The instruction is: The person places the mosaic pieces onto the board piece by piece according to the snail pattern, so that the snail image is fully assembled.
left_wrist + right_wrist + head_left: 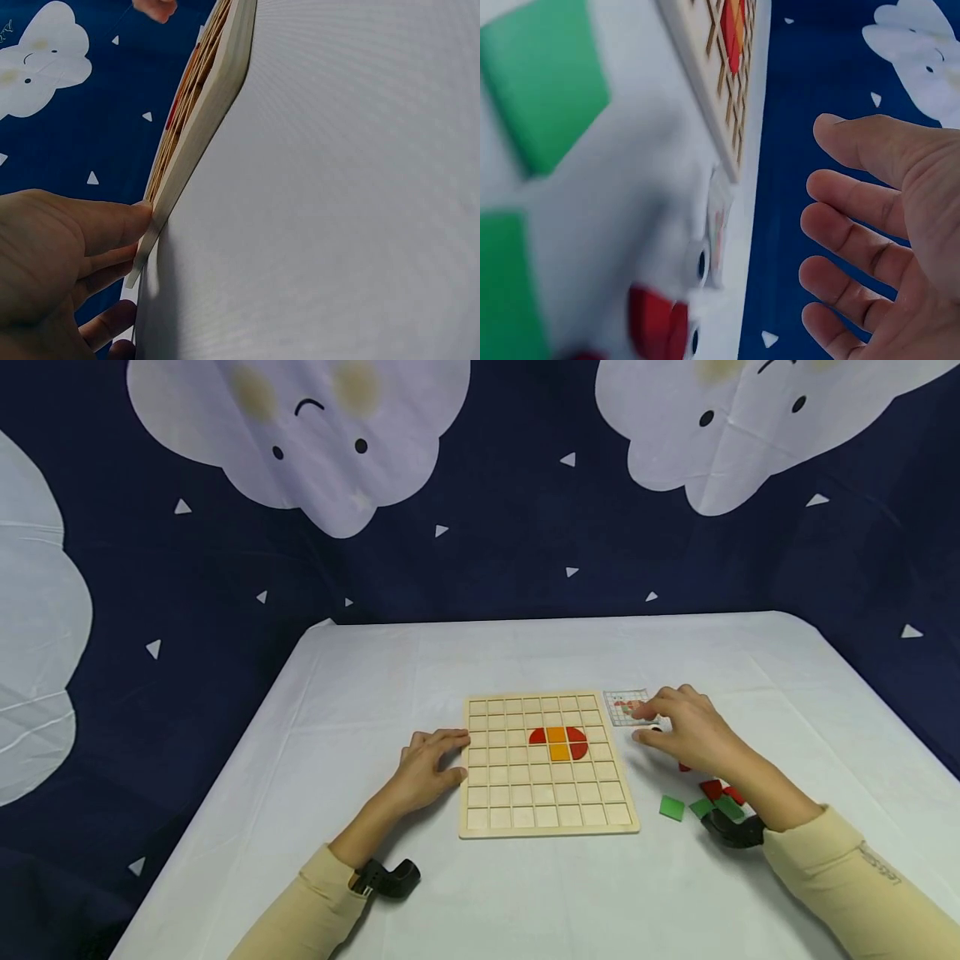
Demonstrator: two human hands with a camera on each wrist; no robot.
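A square wooden grid board (501,795) lies on the table. In its upper right part sit two orange squares (557,743) with red rounded pieces (577,743) on both sides. My left hand (426,770) touches the board's left edge; the left wrist view has its fingertips (142,214) right at the wooden rim. Over the table to the right of the board, my right hand (693,731) hovers with fingers loosely bent and nothing between them. Below it in the head view is a printed pattern card (621,714), partly covered by the fingers. White pieces with a dark dot (699,262) lie near the card.
Green pieces (672,808) and red pieces (711,788) lie loose right of the board, some hidden under the right wrist. Each wrist wears a black camera band (390,878). A dark blue cloth with clouds (495,577) hangs behind the white table (405,668).
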